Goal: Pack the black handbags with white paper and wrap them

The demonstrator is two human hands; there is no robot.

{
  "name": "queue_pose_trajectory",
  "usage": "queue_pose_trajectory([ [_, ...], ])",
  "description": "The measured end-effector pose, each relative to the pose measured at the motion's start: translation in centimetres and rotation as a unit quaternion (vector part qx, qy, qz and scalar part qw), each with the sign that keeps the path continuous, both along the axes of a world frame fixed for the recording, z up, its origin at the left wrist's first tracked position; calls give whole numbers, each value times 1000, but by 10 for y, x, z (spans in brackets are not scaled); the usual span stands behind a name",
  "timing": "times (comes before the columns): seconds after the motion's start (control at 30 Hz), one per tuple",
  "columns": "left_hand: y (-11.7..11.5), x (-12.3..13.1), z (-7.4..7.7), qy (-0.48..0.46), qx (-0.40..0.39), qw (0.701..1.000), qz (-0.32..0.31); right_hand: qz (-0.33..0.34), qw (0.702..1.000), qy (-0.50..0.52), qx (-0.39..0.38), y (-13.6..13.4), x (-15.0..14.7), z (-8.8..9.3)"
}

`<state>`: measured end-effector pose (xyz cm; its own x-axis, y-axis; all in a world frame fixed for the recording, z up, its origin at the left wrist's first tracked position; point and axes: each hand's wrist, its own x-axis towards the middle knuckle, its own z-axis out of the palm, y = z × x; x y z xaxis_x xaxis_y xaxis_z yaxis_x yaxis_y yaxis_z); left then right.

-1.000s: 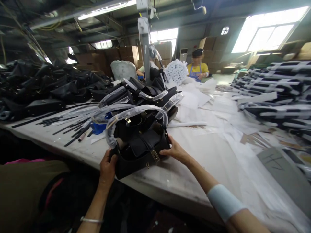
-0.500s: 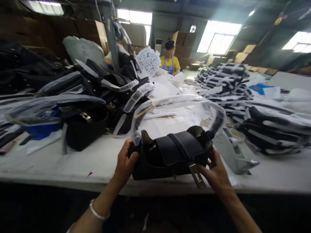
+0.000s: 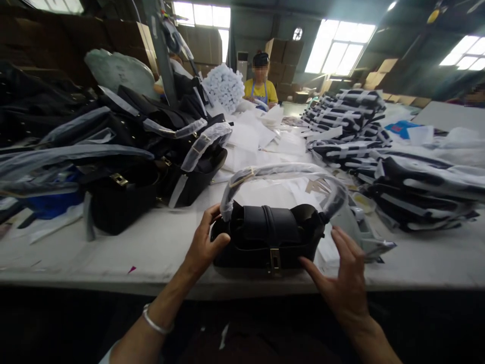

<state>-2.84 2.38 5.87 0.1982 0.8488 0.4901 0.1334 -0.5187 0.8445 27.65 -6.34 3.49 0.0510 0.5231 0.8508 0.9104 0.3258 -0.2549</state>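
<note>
Beyond and left of the left fingers lies a pile of black bags (image 3: pixel 125 151). The left hand (image 3: pixel 204 247) clamps thumb and fingers on the left end of the black handbag (image 3: pixel 261 235), which stands upright on the table (image 3: pixel 151 247) near its front edge, between both hands. Its clasp (image 3: pixel 273 258) faces the person. The right hand (image 3: pixel 346 283) hovers with fingers spread apart, thumb just at the bag's right corner. An even hold at both ends, clear of the wrapped handle (image 3: pixel 280 171), would probably keep it square.

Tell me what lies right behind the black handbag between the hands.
White paper sheets on the table, seen under its wrapped handle. The spot directly behind the handbag is hidden.
</note>
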Motion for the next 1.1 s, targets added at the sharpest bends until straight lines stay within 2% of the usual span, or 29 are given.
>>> queue_pose_trajectory([
  [0.07,-1,5,10,24,-12,1000,1,38,995,-90,17,2,-9,23],
  [0.2,1,13,24,64,-35,996,53,100,977,-171,-83,23,-23,58],
  [0.37,2,13,22,60,-24,987,144,151,944,-206,-210,52,-30,87],
  [0.43,3,12,21,53,-21,984,169,144,929,-192,-280,62,-31,104],
  [0.53,9,13,25,46,-27,984,173,90,915,-135,-370,88,-33,134],
  [0.6,18,14,32,49,-44,984,165,61,908,-109,-399,113,-36,150],
  [0.67,34,16,38,69,-73,984,149,16,905,-127,-405,139,-41,159],
  [0.77,65,16,41,166,-111,971,134,-84,898,-184,-391,166,-50,155],
  [0.83,87,15,36,269,-121,945,142,-97,900,-186,-383,170,-54,146],
  [0.87,96,14,32,313,-126,930,149,-77,904,-175,-381,167,-55,141],
  [0.93,110,13,23,368,-141,905,157,11,909,-143,-390,154,-54,128],
  [1.03,116,12,13,400,-151,889,164,176,881,-100,-427,127,-46,104],
  [1.1,112,15,17,412,-128,886,173,242,862,-82,-438,111,-40,86],
])
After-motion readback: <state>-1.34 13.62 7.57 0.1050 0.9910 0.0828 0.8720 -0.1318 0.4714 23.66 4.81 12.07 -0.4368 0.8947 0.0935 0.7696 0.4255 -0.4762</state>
